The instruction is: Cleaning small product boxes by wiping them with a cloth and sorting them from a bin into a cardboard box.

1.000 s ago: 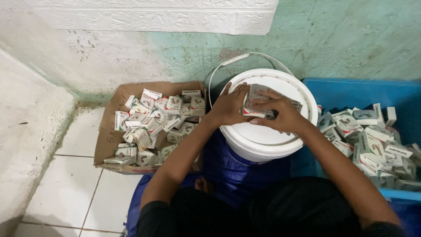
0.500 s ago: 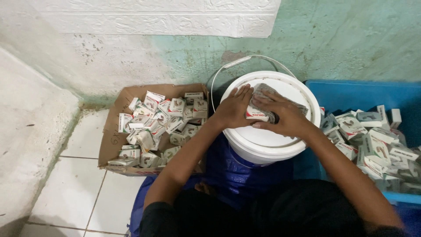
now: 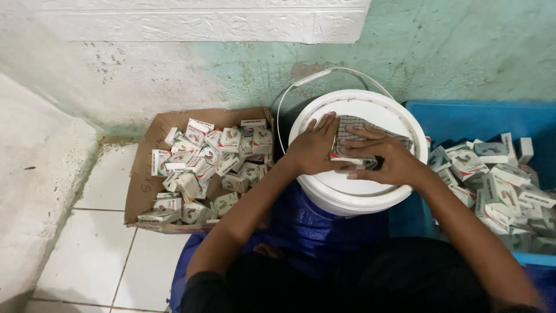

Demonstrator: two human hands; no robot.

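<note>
A flat piece of card with a grid pattern (image 3: 354, 128) lies on the lid of a white bucket (image 3: 359, 191). Both hands press on it. My left hand (image 3: 314, 146) rests on its left edge with fingers spread flat. My right hand (image 3: 385, 156) lies across its lower right part, and a small dark thing shows under its fingers. The card's lower edge shows red and white print.
A shallow cardboard tray (image 3: 146, 174) holding several small white boxes (image 3: 202, 165) sits at the left on the tiled floor. A blue crate (image 3: 463, 119) with several similar boxes (image 3: 498, 185) stands at the right. A wire bucket handle (image 3: 315, 78) leans toward the painted wall.
Both hands and the card have shifted a little on the lid, and the fingers now lie flatter on the card. The view has tilted slightly.
</note>
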